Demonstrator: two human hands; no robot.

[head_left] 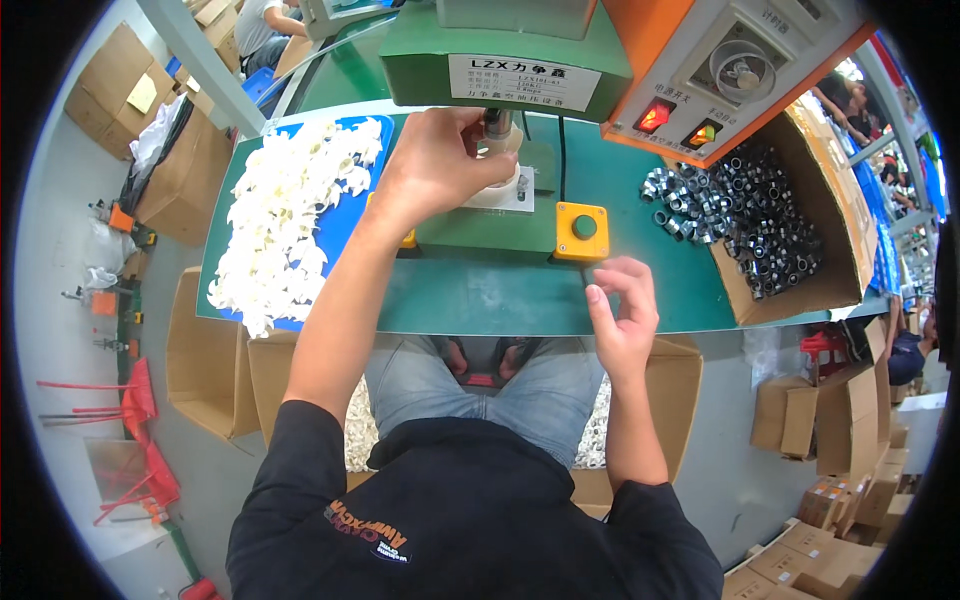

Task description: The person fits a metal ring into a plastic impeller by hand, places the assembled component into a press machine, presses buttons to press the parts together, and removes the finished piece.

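White piece [505, 196] partly hidden behind left hand [437, 165], orange control box [655, 50] cut off above

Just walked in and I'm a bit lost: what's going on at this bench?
A person sits at a green press, with the left hand at a pale part just below the metal ram; the exact grip is hard to tell. The right hand is empty, near a yellow button box. White pieces lie on a blue tray at left; metal rings spill from a cardboard box at right.

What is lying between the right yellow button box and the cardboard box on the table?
Green tabletop, then loose metal rings, as the head view shows.
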